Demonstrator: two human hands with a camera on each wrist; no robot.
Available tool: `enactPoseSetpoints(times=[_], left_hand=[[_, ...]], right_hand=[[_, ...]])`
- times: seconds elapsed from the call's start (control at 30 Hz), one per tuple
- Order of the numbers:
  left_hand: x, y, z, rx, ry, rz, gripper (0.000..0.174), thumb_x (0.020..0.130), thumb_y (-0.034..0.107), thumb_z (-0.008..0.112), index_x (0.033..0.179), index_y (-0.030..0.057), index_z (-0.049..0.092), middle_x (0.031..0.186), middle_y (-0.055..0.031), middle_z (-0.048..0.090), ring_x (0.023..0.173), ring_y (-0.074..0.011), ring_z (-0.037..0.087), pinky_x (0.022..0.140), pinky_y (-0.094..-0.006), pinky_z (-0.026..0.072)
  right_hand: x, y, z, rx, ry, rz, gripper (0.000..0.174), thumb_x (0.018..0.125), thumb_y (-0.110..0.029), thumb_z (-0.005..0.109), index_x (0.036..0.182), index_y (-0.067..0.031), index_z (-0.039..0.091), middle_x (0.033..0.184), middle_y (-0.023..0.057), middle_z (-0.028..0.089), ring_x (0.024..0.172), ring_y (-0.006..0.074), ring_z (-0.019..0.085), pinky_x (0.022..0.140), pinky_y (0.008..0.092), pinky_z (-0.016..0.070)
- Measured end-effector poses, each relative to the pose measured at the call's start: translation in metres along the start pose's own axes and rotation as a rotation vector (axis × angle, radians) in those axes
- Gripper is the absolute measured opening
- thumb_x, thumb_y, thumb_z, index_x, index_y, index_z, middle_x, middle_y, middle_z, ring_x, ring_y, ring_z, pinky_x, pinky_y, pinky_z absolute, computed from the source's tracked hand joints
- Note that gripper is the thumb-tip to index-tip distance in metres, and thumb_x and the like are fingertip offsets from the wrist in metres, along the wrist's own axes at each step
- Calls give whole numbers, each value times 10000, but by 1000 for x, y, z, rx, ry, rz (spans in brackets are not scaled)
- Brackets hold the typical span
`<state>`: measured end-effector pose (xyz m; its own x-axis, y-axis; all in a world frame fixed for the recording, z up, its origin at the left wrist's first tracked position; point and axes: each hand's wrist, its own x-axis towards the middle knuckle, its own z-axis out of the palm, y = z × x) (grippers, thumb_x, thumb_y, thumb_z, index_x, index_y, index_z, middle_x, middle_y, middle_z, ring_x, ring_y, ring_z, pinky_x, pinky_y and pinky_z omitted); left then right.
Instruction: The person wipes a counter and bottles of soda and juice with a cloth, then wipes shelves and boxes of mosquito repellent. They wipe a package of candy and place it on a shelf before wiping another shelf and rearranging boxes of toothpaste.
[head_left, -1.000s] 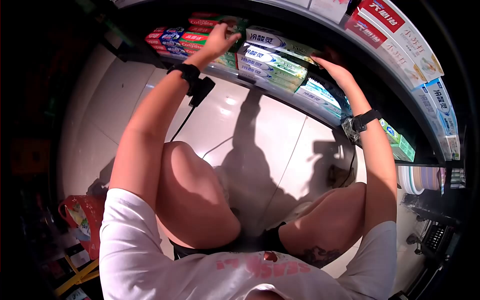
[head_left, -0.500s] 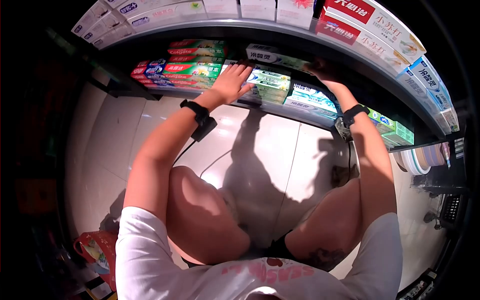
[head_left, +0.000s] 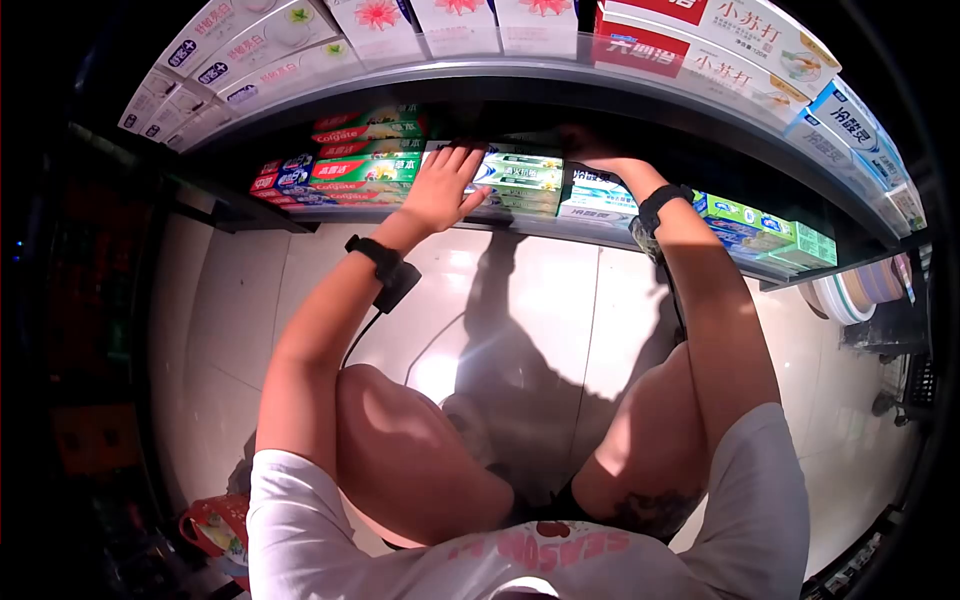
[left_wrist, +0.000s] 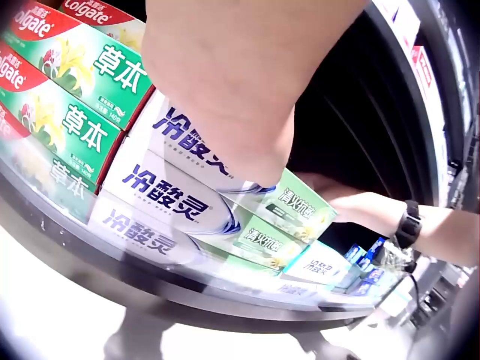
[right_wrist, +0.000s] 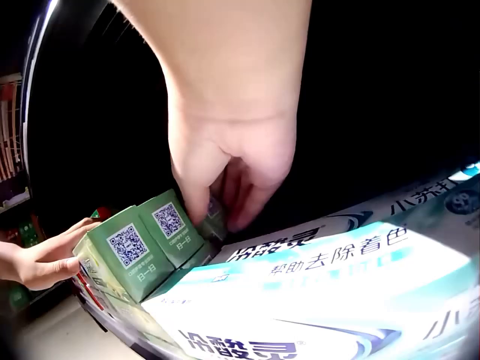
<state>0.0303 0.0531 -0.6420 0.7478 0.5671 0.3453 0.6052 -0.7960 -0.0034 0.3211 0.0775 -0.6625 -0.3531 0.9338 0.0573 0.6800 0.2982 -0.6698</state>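
Stretched out, my left hand [head_left: 440, 195] rests on the front of the stack of white-and-green toothpaste boxes [head_left: 530, 172], its fingers over the top edge. In the left wrist view the palm side covers part of the upper box [left_wrist: 176, 135]. Deeper in the shelf, my right hand [head_left: 605, 155] is at the right end of this stack. The right wrist view shows two green box ends [right_wrist: 130, 253] with codes side by side; behind them my right hand [right_wrist: 232, 150] pinches a darker green box end [right_wrist: 215, 219], mostly hidden by thumb and fingers.
Red-and-green Colgate boxes [head_left: 365, 170] stand left of the stack. White-and-blue boxes [head_left: 598, 197] and green boxes [head_left: 745, 220] lie to the right. The upper shelf's edge [head_left: 480, 68] passes above both hands and holds more boxes. Tiled floor [head_left: 540, 300] lies below.
My left hand went from the Colgate boxes to the white-and-green stack and stayed there. The box at my right hand moved back behind the front stack. The view tilted up toward the upper shelf.
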Motion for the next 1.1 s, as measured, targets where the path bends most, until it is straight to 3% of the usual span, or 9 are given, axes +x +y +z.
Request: enactPoseSetpoints(times=[0.17,0.23,0.33,0.43,0.63,0.83,0.9,1.0,1.1], left_hand=[[2,0,-1,22,-66,-36,566,834,431,482,1215,20,406,1055,-167,453,990,-331,428,891,-421,333],[1,-3,3,30,-20,-16,567,832,438,485,1215,28,409,1050,-165,456,989,-331,429,889,-424,332],[3,-1,5,46,-30,-49,568,806,426,539,1200,35,420,1049,-154,461,991,-325,433,884,-419,336],[3,0,6,59,-58,-82,617,689,338,700,1174,66,434,1092,-131,468,1035,-320,439,892,-415,342],[3,-1,9,99,-30,-63,718,626,297,747,1222,98,399,1205,-122,429,1174,-303,376,939,-416,320],[4,-1,1,129,-54,-39,685,699,407,670,1240,94,389,1193,-118,435,1156,-296,388,950,-434,310],[3,0,-1,142,-118,-39,679,762,504,580,1249,75,383,1157,-123,456,1111,-285,427,955,-462,303],[0,-3,-6,116,-24,18,591,826,459,508,1244,58,389,1110,-130,474,1062,-290,452,955,-490,298],[-1,-4,-27,69,-15,-17,465,865,360,474,1199,41,425,1101,-148,475,1057,-307,450,951,-448,310]], right_hand=[[-17,-22,-2,-102,6,22,396,832,-278,571,1184,-98,539,1170,174,539,1073,278,502,934,347,395],[-19,-43,-15,-66,-25,269,481,863,-422,496,1235,-117,505,1242,172,494,1127,285,467,967,350,361],[-4,-12,-2,-11,45,269,549,872,-512,426,1233,-106,505,1270,172,471,1141,294,458,978,351,347],[-7,-30,-1,-10,69,271,609,854,-555,426,1274,-116,463,1315,163,428,1172,298,431,997,351,330],[-9,-51,-2,-168,120,247,758,815,-623,427,1337,-77,358,1383,170,334,1245,309,349,1035,343,282],[-14,-62,-1,-176,243,204,731,817,-616,437,1291,-59,419,1328,181,406,1195,304,407,1007,341,313],[-12,-72,-4,-91,75,196,655,848,-576,425,1230,-47,485,1249,184,485,1130,297,467,968,332,348],[2,-63,7,-9,-107,103,575,880,-528,407,1178,-53,531,1173,192,537,1067,284,511,932,323,373],[12,-57,12,-37,-46,45,542,895,-507,390,1168,-63,538,1130,192,560,1029,283,532,915,328,386]])
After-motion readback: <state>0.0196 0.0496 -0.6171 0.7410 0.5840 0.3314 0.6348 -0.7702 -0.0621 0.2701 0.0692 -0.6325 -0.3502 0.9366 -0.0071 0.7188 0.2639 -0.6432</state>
